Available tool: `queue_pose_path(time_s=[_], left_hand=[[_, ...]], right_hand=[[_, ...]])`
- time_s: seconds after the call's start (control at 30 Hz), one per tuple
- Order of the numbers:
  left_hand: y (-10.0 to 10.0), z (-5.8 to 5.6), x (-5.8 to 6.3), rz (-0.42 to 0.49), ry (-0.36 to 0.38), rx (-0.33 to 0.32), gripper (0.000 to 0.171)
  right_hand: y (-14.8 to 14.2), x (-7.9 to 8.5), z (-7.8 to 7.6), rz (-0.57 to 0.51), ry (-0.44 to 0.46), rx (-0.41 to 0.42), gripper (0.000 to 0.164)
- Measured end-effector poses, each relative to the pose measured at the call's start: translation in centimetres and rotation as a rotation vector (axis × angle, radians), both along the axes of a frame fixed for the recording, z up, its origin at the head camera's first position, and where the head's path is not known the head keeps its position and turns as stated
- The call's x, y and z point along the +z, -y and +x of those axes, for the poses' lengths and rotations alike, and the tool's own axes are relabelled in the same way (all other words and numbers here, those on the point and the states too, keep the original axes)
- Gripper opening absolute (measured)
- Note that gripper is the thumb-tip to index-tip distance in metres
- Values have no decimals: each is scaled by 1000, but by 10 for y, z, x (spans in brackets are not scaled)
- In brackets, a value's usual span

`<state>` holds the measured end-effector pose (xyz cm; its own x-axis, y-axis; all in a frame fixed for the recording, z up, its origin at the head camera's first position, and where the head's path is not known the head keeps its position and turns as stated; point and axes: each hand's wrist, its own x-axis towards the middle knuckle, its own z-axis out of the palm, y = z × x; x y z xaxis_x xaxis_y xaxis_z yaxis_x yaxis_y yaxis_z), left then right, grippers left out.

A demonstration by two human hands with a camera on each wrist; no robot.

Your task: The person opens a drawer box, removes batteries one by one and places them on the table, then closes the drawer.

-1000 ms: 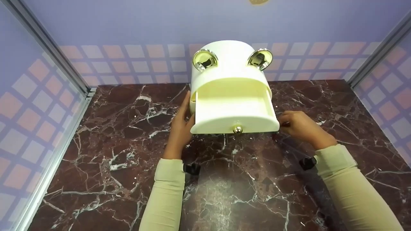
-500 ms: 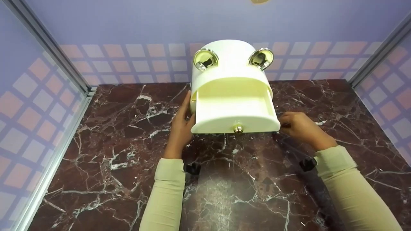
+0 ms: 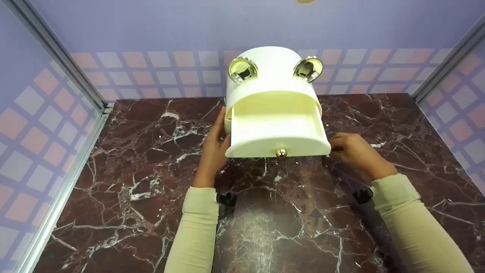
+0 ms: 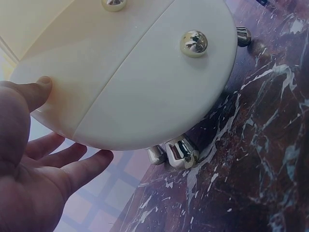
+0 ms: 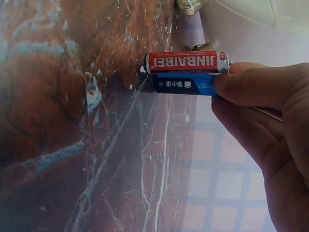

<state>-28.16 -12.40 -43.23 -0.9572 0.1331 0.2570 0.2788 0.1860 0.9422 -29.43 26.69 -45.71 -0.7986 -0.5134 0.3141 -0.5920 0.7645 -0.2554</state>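
Observation:
A white desktop drawer box (image 3: 271, 68) stands toward the back of the table, its top drawer (image 3: 278, 148) pulled out toward me. My left hand (image 3: 213, 155) rests at its left side. In the left wrist view, the thumb (image 4: 41, 92) lies on the box's front while the other fingers touch its curved side. Beside the drawer's right front corner is my right hand (image 3: 352, 149). The right wrist view shows it pinching a red battery (image 5: 188, 62) and a blue battery (image 5: 181, 84), held together and upright by their top ends. Their lower ends are at the tabletop.
Two shiny gold discs (image 3: 242, 71) stick up from the box's front. Gold feet (image 4: 181, 152) support it, and round gold knobs (image 4: 194, 43) stand out from the drawers. Tiled walls (image 3: 163, 70) close in the dark red marbled table (image 3: 151, 223) at the back and sides.
My right hand has dipped very slightly beside the drawer. The left hand and the box hold their positions, and the drawer stays pulled out.

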Motion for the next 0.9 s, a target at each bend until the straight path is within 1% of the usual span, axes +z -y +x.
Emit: queue_pose_path(time_s=[0.23, 0.47, 0.9], left_hand=[[0, 0, 0, 3, -5, 1, 66], [0, 0, 0, 7, -5, 1, 66], [0, -2, 0, 4, -28, -1, 66]], right_hand=[[1, -1, 1, -6, -2, 0, 15], [-1, 0, 0, -10, 19, 0, 16], [-3, 1, 0, -30, -13, 32, 20]])
